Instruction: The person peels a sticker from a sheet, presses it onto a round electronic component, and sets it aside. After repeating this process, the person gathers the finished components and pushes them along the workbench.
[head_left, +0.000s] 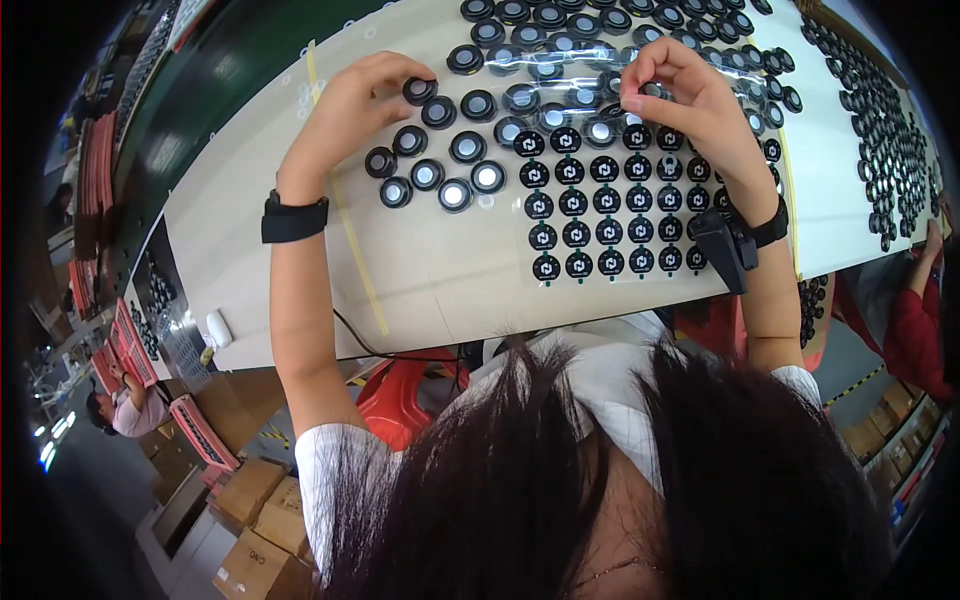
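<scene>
My left hand (362,108) has its thumb and fingers closed around a small round black part (419,91) with a pale grey centre. Around it stand several similar black parts (467,147) on the tabletop. A clear sheet (518,262) of round black stickers with a white mark lies in front of me, its far end curling up over more parts. At that curled end my right hand (682,98) pinches a dark sticker (614,110), seen nearly edge-on. One place in the sheet's far row, below these fingertips, lacks a sticker.
Many more black parts (550,15) cover the far side of the pale table (250,300). Yellow tape strips (357,245) run across it. A second white surface with black parts (890,150) stands at right, near another person's red sleeve (915,335). Cardboard boxes (262,565) stand at lower left.
</scene>
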